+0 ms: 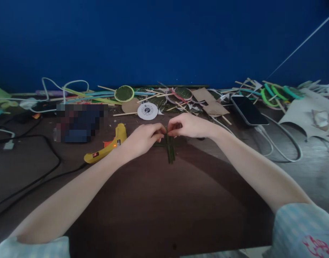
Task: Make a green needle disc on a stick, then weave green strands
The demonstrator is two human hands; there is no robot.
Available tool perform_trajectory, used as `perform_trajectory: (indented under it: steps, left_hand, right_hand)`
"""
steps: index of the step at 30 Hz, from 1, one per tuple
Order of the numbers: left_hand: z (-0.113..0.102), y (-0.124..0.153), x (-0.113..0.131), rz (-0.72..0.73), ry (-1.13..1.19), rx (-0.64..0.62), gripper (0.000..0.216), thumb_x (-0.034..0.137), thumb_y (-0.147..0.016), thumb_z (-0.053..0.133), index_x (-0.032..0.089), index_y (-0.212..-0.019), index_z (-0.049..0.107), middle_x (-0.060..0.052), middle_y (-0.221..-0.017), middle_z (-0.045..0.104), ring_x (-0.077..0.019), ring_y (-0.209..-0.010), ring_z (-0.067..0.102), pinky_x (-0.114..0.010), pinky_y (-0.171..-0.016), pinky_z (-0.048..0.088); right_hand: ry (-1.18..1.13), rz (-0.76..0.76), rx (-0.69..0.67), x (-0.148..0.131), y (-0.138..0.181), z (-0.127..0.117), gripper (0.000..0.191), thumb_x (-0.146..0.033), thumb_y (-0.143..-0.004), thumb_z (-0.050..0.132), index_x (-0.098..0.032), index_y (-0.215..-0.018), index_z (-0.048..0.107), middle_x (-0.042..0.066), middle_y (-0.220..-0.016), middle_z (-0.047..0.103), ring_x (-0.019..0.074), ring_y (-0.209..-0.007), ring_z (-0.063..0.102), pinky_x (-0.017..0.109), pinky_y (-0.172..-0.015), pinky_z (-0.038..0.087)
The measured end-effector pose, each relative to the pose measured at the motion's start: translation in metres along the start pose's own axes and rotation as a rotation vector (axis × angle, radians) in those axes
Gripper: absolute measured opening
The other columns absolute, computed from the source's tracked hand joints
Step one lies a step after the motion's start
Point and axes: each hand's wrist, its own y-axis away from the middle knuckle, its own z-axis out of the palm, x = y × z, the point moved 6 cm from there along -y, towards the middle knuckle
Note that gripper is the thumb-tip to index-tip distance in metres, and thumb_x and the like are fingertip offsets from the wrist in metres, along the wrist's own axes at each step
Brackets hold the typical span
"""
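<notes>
Left hand (148,138) and right hand (191,125): each narrow, pinching one bundle of dark green stems (170,150); upper end masked from my feed by their grip.

Matt, stringy green strands form the bundle (170,150) between left hand (144,139) and right hand (191,125). Smooth yellow plastic clads the gun (109,151) beside the left; glossy dark glass fronts the phone (249,110) right of both. Matt brown card (215,107) lies beyond them, a smooth, wood-look table (153,208) beneath.
</notes>
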Motion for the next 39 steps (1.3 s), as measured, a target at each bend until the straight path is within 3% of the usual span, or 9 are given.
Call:
perform_trajectory:
  steps: [2, 5, 8, 14, 18, 39]
  left_hand:
    - [0.000, 0.000, -0.002, 0.003, 0.002, 0.031, 0.013, 0.019, -0.084, 0.048, 0.022, -0.091, 0.058, 0.003, -0.081, 0.065, -0.0144, -0.074, 0.059, -0.026, -0.070, 0.040]
    - [-0.004, 0.000, -0.005, -0.015, -0.067, 0.174, 0.018, 0.018, -0.081, 0.056, 0.019, -0.099, 0.054, -0.002, -0.100, 0.062, -0.0184, -0.090, 0.057, -0.031, -0.080, 0.042]
    - [-0.005, 0.001, -0.006, -0.073, -0.169, 0.249, 0.022, 0.016, -0.078, 0.060, 0.016, -0.098, 0.052, -0.006, -0.103, 0.056, -0.0226, -0.099, 0.052, -0.037, -0.086, 0.041]
    - [0.011, 0.003, 0.000, -0.088, -0.167, 0.157, 0.017, 0.025, -0.078, 0.063, 0.016, -0.089, 0.055, -0.005, -0.094, 0.052, -0.0230, -0.095, 0.050, -0.038, -0.085, 0.041]
    - [0.020, 0.002, 0.000, -0.061, -0.144, 0.140, 0.022, 0.028, -0.078, 0.064, 0.015, -0.094, 0.057, -0.006, -0.093, 0.053, -0.0225, -0.093, 0.050, -0.037, -0.084, 0.042]
    - [0.028, -0.002, -0.005, -0.067, -0.156, 0.106, 0.039, 0.031, -0.079, 0.063, 0.015, -0.114, 0.055, -0.008, -0.099, 0.053, -0.0245, -0.098, 0.049, -0.039, -0.087, 0.040]
  right_hand:
    - [0.025, 0.026, 0.004, 0.004, 0.000, -0.001, 0.010, -0.025, -0.076, 0.056, -0.017, -0.075, 0.062, 0.000, -0.067, 0.063, 0.0104, -0.061, 0.052, 0.025, -0.059, 0.034]
    - [0.100, 0.122, 0.034, 0.013, 0.000, -0.007, 0.008, -0.023, -0.074, 0.057, -0.017, -0.074, 0.063, 0.002, -0.074, 0.064, 0.0118, -0.066, 0.053, 0.025, -0.059, 0.035]
    - [0.153, 0.216, 0.057, 0.020, 0.001, -0.012, 0.008, -0.023, -0.074, 0.057, -0.017, -0.074, 0.062, 0.003, -0.077, 0.063, 0.0124, -0.066, 0.052, 0.025, -0.058, 0.034]
    - [0.192, 0.291, 0.060, 0.020, 0.002, -0.013, 0.008, -0.023, -0.075, 0.057, -0.017, -0.069, 0.057, 0.002, -0.068, 0.059, 0.0107, -0.060, 0.047, 0.025, -0.055, 0.031]
    - [0.195, 0.286, 0.047, 0.024, 0.001, -0.009, 0.012, -0.027, -0.074, 0.057, -0.018, -0.067, 0.057, 0.001, -0.066, 0.058, 0.0109, -0.059, 0.048, 0.025, -0.055, 0.031]
    - [0.236, 0.265, 0.056, 0.029, -0.004, -0.002, 0.024, -0.036, -0.076, 0.055, -0.018, -0.061, 0.055, 0.001, -0.059, 0.055, 0.0105, -0.055, 0.046, 0.025, -0.052, 0.028]
